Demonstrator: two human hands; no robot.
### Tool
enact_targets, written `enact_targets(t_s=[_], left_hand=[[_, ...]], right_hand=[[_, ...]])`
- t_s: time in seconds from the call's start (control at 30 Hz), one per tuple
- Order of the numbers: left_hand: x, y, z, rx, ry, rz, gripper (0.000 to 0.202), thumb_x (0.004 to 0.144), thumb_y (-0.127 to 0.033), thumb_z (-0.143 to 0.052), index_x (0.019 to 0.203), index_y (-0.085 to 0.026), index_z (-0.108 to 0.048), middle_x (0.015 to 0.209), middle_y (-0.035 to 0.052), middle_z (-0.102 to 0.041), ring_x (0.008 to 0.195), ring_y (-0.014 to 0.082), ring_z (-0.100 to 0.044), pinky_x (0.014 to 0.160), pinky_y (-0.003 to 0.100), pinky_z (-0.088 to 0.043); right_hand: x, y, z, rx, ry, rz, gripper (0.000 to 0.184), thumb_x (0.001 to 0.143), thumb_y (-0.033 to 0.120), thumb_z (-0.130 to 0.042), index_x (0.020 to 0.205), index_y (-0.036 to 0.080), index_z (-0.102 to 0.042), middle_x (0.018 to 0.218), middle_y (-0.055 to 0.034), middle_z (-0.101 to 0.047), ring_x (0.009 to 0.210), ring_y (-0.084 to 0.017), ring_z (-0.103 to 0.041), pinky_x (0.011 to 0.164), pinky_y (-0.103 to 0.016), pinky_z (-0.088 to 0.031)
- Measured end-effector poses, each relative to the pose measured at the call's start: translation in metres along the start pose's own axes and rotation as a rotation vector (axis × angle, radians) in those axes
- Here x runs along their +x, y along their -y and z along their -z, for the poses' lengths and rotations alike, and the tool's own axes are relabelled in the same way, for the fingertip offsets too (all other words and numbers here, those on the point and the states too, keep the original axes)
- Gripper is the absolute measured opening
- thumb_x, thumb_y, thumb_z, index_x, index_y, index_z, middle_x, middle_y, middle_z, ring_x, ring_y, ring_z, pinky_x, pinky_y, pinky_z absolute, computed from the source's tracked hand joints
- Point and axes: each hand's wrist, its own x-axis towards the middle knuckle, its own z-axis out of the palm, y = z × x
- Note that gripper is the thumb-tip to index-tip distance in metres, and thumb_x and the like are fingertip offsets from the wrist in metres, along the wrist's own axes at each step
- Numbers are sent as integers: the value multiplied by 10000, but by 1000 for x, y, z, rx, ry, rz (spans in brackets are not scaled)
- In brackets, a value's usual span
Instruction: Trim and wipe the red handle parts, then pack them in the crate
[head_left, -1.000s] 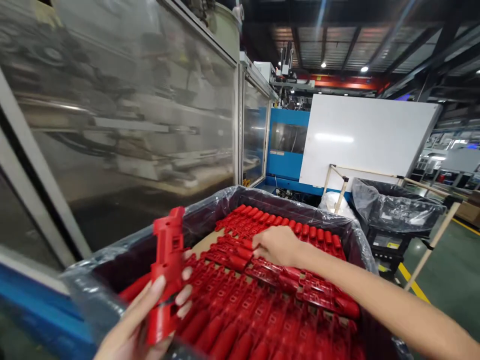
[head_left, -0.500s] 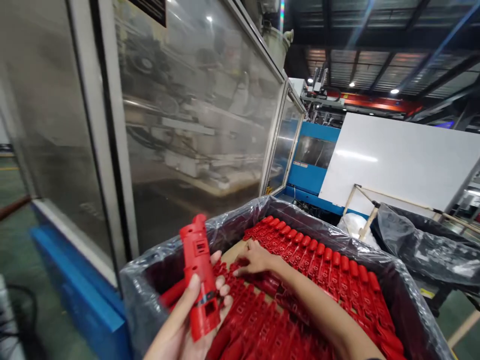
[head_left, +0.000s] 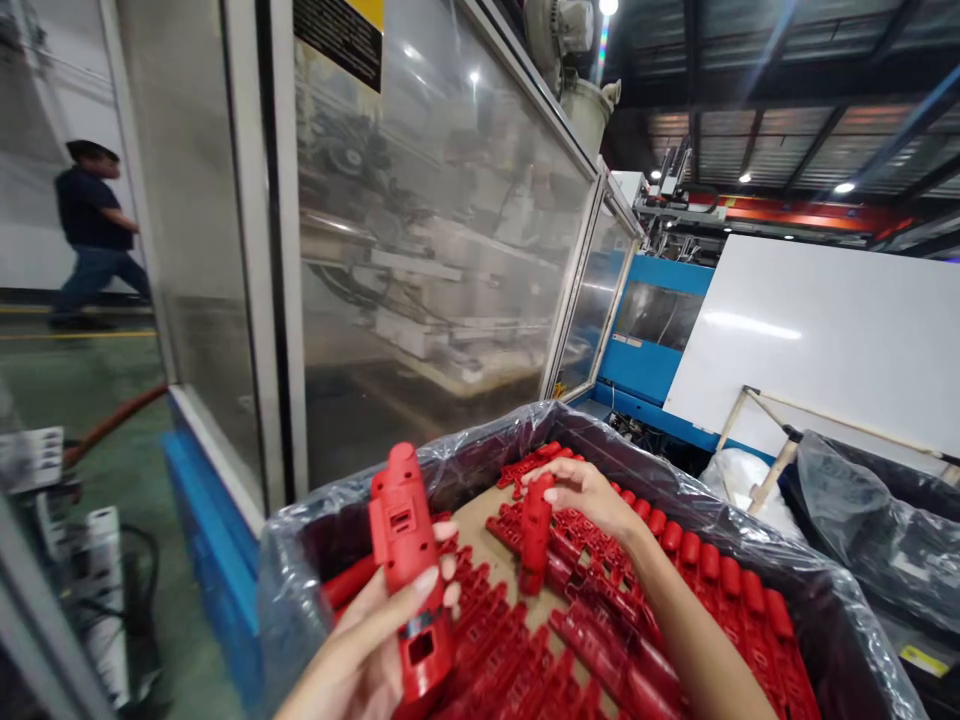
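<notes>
My left hand (head_left: 375, 640) is wrapped round a red plastic housing (head_left: 405, 525), held tilted upright at the near left of the box. This housing has small square openings and a dark band low down. Further in, my right hand (head_left: 592, 497) grips a second red plastic housing (head_left: 535, 545) by its upper end, so that it hangs over the cardboard sheet (head_left: 480, 525). Rows of similar red housings (head_left: 495, 630) lie below and around both hands. Part of the near rows is hidden by my left hand and right forearm.
Clear plastic film (head_left: 300, 560) lines the deep box and folds over its rim. A machine with a windowed guard (head_left: 442, 250) stands behind to the left. At right are a white panel (head_left: 825, 330) and another film-lined bin (head_left: 862, 510). A person (head_left: 97, 230) walks at far left.
My right hand has lifted a red housing from the layer and moved it slightly right. My left hand still holds its housing. The view has swung left, bringing a walking person into sight.
</notes>
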Motion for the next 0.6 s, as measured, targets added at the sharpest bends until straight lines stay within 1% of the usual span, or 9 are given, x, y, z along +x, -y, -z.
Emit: enact_targets(t_s=[0.07, 0.1, 0.17, 0.23, 0.3, 0.37, 0.4, 0.53, 0.6], left_hand=[[1, 3, 1, 93, 14, -51, 572, 515, -317, -920, 1047, -235, -728, 676, -27, -678, 608, 132, -623, 566, 176, -526], [1, 4, 1, 146, 23, -81, 556, 508, -383, -921, 1014, -243, -736, 617, -51, -633, 576, 112, -581, 570, 158, -510], [0, 7, -1, 229, 37, -103, 537, 513, -454, -905, 984, -254, -742, 557, -74, -576, 553, 108, -540, 632, 170, -516], [-3, 7, -5, 259, 51, -86, 539, 519, -438, -903, 997, -250, -740, 647, -52, -655, 632, 149, -603, 728, 231, -538], [-6, 6, -8, 262, 67, -60, 561, 520, -412, -901, 1022, -231, -731, 870, 8, -749, 824, 228, -678, 834, 302, -535], [-9, 5, -10, 254, 92, -48, 591, 534, -411, -892, 1064, -215, -718, 1081, 59, -748, 991, 286, -675, 922, 353, -509], [-9, 5, -10, 246, 107, -47, 604, 541, -414, -888, 1082, -212, -712, 1127, 69, -739, 1028, 296, -668, 949, 366, -499], [-6, 5, -6, 275, 153, -73, 609, 558, -416, -878, 1103, -205, -708, 1158, 79, -732, 1066, 298, -660, 983, 368, -486], [-3, 6, -3, 308, 184, -71, 621, 555, -423, -882, 1109, -206, -704, 1148, 80, -734, 1060, 293, -663, 994, 366, -479]], right_hand=[[-4, 6, 0, 138, -41, 36, 346, 795, 478, -675, 1010, 213, -616, 1121, -76, -704, 983, -209, -672, 794, -339, -542], [-6, 8, -2, 200, -54, 53, 358, 787, 490, -686, 1004, 216, -605, 1138, -85, -703, 986, -214, -680, 800, -352, -547], [-8, 15, -7, 299, -58, 81, 390, 761, 502, -721, 992, 214, -596, 1142, -103, -708, 969, -223, -698, 815, -376, -553], [-10, 23, -13, 371, -42, 100, 412, 742, 498, -752, 990, 207, -598, 1115, -117, -720, 940, -229, -714, 805, -380, -561], [-12, 32, -20, 421, -22, 115, 413, 735, 485, -772, 985, 203, -603, 1103, -124, -727, 934, -234, -721, 766, -359, -571], [-14, 41, -26, 454, -5, 131, 391, 737, 463, -782, 972, 204, -608, 1118, -124, -725, 935, -232, -723, 729, -334, -576], [-15, 45, -28, 466, 2, 138, 376, 742, 450, -783, 969, 204, -612, 1125, -121, -724, 934, -230, -724, 715, -324, -578], [-18, 55, -39, 486, 30, 158, 312, 773, 394, -770, 965, 193, -628, 1116, -110, -726, 940, -215, -722, 734, -314, -575], [-20, 57, -42, 468, 42, 155, 309, 782, 403, -758, 964, 197, -618, 1132, -105, -717, 958, -215, -713, 765, -329, -570]])
